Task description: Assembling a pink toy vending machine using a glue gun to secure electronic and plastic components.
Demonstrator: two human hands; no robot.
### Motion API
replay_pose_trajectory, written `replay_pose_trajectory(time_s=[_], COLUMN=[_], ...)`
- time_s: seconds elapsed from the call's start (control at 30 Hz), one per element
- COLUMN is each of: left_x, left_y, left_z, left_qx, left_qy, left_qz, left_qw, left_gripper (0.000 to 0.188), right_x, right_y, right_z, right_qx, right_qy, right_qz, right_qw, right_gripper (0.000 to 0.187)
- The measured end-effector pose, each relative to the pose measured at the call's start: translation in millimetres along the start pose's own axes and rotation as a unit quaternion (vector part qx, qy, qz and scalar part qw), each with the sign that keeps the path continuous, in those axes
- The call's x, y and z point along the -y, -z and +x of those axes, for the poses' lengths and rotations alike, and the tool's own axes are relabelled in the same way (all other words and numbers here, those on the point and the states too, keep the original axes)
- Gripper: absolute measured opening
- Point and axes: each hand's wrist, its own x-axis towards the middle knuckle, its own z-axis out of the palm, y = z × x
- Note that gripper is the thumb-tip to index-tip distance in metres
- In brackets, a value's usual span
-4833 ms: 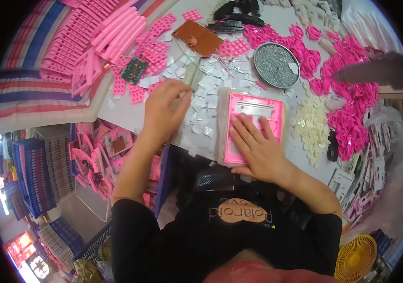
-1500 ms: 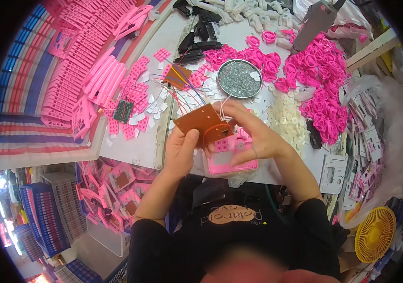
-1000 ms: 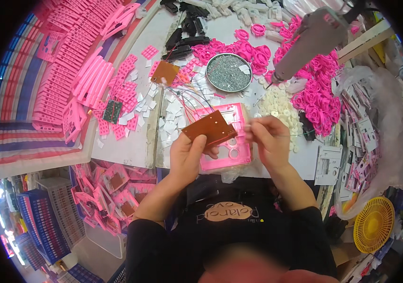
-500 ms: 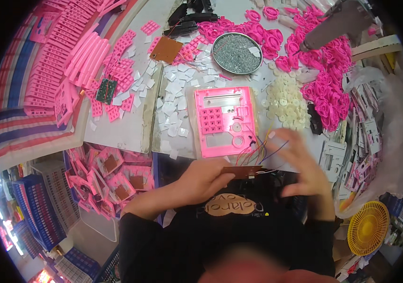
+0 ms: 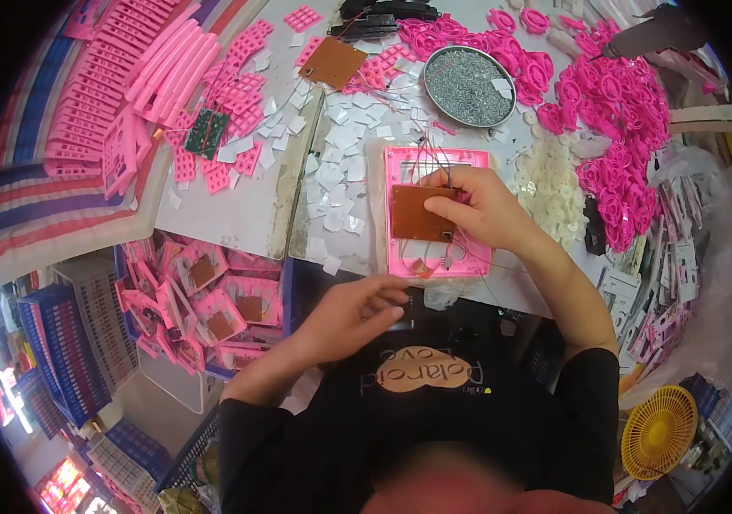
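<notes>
My right hand [image 5: 488,212] grips a brown circuit board [image 5: 417,221] by its right side, thumb on top. The board lies over the middle of a pink plastic case [image 5: 483,259], covering most of its keypad area; whether it is seated cannot be told. Thin wires [image 5: 431,154] rise from the board's far edge, and others curl out near its lower right corner. Just off the case's near left corner is my left hand [image 5: 351,315], empty, with fingers loosely bent and the thumb apart. Under the case is a pale pad [image 5: 378,206].
Beyond the case stands a round tray of small screws [image 5: 469,86]. White paper squares [image 5: 332,176] and another brown board [image 5: 333,62] lie to the left. Pink rings [image 5: 619,137] and cream discs [image 5: 550,184] are heaped rightward. A bin of pink assemblies [image 5: 212,300] sits at lower left.
The brown board has passed from my left hand to my right and moved from the table's near edge onto the case. My left hand has let go and drawn back slightly.
</notes>
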Motion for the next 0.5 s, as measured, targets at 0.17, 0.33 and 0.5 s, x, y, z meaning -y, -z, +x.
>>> replay_pose_trajectory(time_s=[0.17, 0.33, 0.5], left_x=[-20, -14, -12], left_y=[24, 27, 22], left_z=[6, 54, 57], left_qx=[-0.133, -0.173, -0.136], left_qy=[-0.040, -0.263, -0.255], left_qz=[0.234, 0.474, 0.570], left_qw=[0.962, 0.822, 0.769], left_gripper=[0.022, 0.037, 0.049], right_x=[15, 19, 35], right_y=[-4, -18, -16], right_z=[3, 2, -7], right_qx=[-0.037, -0.153, -0.220], right_qy=[-0.014, 0.106, 0.200], right_qz=[-0.219, -0.415, -0.471], right_qw=[0.975, 0.891, 0.830], right_gripper=[0.026, 0.055, 0.060])
